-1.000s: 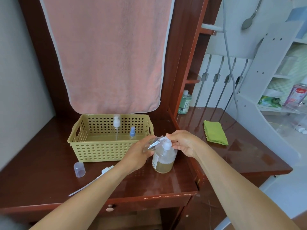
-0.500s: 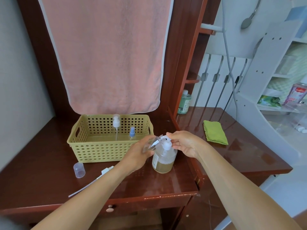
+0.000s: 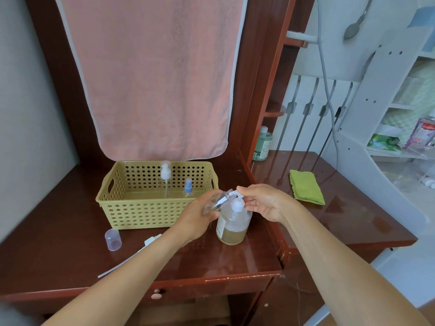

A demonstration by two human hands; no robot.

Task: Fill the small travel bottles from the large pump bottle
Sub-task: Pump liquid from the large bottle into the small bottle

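Two bare forearms reach in from below and converge at the middle. The left arm runs up from the lower left. The left hand [image 3: 197, 215] shows its back, fingers curled round a small clear travel bottle [image 3: 217, 201] held tilted. The right arm comes from the lower right. The right hand [image 3: 263, 203] shows its palm, fingers lightly bent and reaching leftward, fingertips resting on the pump head [image 3: 237, 205] of the large pump bottle [image 3: 231, 224]. The hands are close together.
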